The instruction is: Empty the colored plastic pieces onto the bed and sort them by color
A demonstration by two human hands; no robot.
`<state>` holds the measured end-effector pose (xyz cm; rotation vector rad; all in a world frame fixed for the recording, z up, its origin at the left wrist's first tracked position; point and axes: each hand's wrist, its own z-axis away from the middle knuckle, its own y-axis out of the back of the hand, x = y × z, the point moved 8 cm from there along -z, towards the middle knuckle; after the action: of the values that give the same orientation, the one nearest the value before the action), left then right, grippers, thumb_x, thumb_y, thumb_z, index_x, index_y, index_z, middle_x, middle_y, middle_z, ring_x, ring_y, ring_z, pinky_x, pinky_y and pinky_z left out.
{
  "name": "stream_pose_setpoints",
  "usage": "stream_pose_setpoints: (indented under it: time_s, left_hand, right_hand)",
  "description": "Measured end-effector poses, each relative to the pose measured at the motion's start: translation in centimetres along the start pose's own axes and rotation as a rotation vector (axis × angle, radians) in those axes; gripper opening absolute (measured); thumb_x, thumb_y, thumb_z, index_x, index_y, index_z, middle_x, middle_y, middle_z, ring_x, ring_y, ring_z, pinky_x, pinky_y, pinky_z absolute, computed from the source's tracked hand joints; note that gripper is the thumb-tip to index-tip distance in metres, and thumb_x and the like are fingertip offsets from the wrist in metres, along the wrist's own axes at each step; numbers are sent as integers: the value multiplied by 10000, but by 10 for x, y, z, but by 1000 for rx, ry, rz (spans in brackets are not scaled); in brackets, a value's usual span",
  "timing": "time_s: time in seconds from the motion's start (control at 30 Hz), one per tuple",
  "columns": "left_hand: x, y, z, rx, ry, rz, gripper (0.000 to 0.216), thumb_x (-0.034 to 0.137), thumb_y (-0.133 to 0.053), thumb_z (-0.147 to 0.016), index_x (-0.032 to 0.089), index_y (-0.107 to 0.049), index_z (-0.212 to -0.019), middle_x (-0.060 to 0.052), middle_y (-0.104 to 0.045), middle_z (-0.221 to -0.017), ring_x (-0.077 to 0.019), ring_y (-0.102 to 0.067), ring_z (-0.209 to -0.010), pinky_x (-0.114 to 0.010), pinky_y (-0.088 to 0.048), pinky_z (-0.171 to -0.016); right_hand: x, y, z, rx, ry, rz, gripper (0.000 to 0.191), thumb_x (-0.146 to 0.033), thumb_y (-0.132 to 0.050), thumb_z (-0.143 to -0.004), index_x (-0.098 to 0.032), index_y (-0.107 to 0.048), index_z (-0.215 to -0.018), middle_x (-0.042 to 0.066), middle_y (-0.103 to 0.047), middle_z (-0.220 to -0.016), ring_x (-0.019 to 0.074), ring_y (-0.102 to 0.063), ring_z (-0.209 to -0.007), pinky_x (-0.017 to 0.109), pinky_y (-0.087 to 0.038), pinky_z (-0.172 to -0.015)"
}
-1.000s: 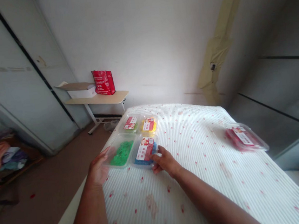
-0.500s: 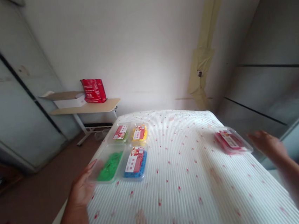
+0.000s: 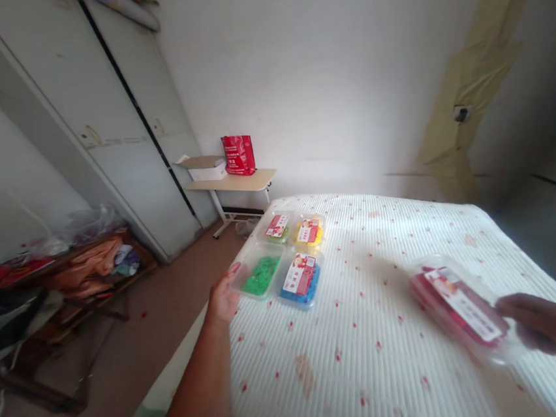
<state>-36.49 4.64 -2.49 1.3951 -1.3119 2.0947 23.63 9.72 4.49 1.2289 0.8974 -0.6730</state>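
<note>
Right hand [image 3: 532, 325] grasps red container [image 3: 457, 306] by its right-hand end, thumb side over the edge, other fingers lower down. Container is clear plastic, reddish contents, white-and-red label on top; sits on the right side of the view, over the bed [image 3: 373, 383], well apart from the other four. Container and hand both blurred; cannot tell if its base touches the sheet.

Left hand [image 3: 224, 299] half curled at the left edge of green container [image 3: 263, 275], fingers against the rim; cannot tell if it actually grips or just rests there. Green contents lie toward the right part of that box.

Four containers make a two-by-two block, left of the bed's middle. Near row: green one left, blue container [image 3: 299, 280] right, just beside it, label up. Far row: pale green container [image 3: 278, 227] left, yellow container [image 3: 310, 231] right, labels up too. All lie flat on the bed.

Bed sheet white, ribbed, red specks. Behind, by the wall: small table [image 3: 250, 181] with white box [image 3: 208, 171], brown flap on top, and red bag [image 3: 239, 155] upright beside it. Left: pale cabinet [image 3: 118, 132]; lower left, orange cloth [image 3: 97, 262] on a wooden rack [image 3: 139, 251].
</note>
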Motion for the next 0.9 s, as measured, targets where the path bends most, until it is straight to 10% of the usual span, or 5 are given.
stream_pose_setpoints:
  time_s: [0.3, 0.47, 0.73, 0.9]
  left_hand:
    - [6, 14, 15, -52, 19, 20, 367, 307, -574, -681, 150, -662, -1001, -89, -667, -1032, -208, -577, -1036, -336, -412, -949]
    - [10, 32, 32, -36, 33, 48, 375, 341, -555, -711, 155, -658, -1020, -95, -657, -1041, -204, -566, -1054, -366, -369, -1015]
    - [12, 35, 38, 12, -12, 48, 385, 327, -556, -710, 149, -633, -1043, -102, -655, -1056, -208, -559, -1094, -395, -323, -1067]
    - [17, 36, 44, 73, -49, 28, 367, 323, -587, -675, 141, -642, -989, -101, -670, -1024, -225, -558, -1108, -414, -306, -1082]
  right_hand:
    - [-142, -235, 14, -704, 186, -150, 328, -509, -520, -813, -182, -543, -799, -27, -487, -611, 85, -432, -510, 206, -322, -461]
    - [-183, -303, -5, -656, 460, -7, 158, -299, -518, -815, -168, -560, -737, -15, -547, -666, 99, -470, -595, 212, -354, -536]
    - [-199, -267, 16, -14, 671, 414, 178, -240, -411, -892, -173, -557, -814, 36, -591, -738, 128, -559, -615, 233, -389, -568]
    - [-159, -220, 48, 52, 787, 544, 273, -241, -373, -924, -193, -482, -678, -8, -519, -624, 90, -516, -508, 204, -365, -502]
